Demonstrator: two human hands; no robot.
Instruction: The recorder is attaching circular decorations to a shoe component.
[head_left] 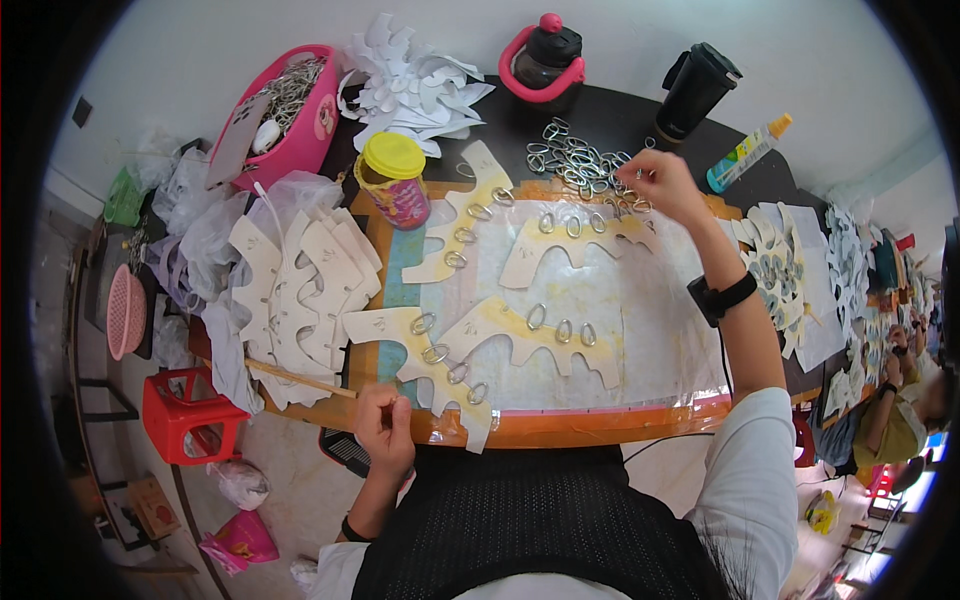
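My left hand (385, 430) is closed around one end of a thin wooden stick (298, 378), whose other end reaches over a stack of cream scalloped cut pieces (300, 290). My right hand (662, 186) is at the edge of a pile of oval metal rings (578, 160), its fingers pinched together; what is between them is hidden. Just below it, one scalloped piece (520, 262) carries several rings along a yellowish smeared band. Similar pieces with rings lie on the covered board: one upper left (440, 262), one lower left (385, 324), one in the middle (490, 322).
A yellow-lidded tub (393, 180) stands at the board's upper left. Behind are a pink basket (318, 125) of metal parts, white paper scraps (405, 90), a dark jar (548, 65), a black tumbler (697, 92) and a glue bottle (750, 153). Other people work far right.
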